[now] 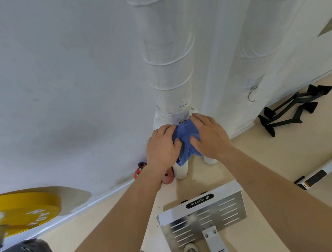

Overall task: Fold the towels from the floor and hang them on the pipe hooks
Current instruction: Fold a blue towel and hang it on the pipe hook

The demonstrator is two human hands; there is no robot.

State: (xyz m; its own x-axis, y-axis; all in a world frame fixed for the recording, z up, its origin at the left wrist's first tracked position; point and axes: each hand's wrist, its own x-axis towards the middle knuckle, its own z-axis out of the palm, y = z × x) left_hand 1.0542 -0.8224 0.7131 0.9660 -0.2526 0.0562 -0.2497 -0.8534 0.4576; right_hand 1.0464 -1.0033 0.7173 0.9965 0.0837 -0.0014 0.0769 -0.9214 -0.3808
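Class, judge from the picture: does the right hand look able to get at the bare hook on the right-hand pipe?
Probably yes: nothing stands between the right hand and the hook, which hangs bare to its right. That hand holds the blue towel, so it must let go first.

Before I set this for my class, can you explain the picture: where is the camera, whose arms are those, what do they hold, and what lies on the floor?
There is no machine here. One camera sits on a person's head and looks down, so the two bare arms are that person's own. The left hand and right hand together hold a bunched blue towel against a white wrapped pipe. A second pipe to the right carries a bare metal hook. On the beige floor lie black bar handles and a small red weight; a slotted metal footplate sits nearer. A yellow weight plate shows at lower left.
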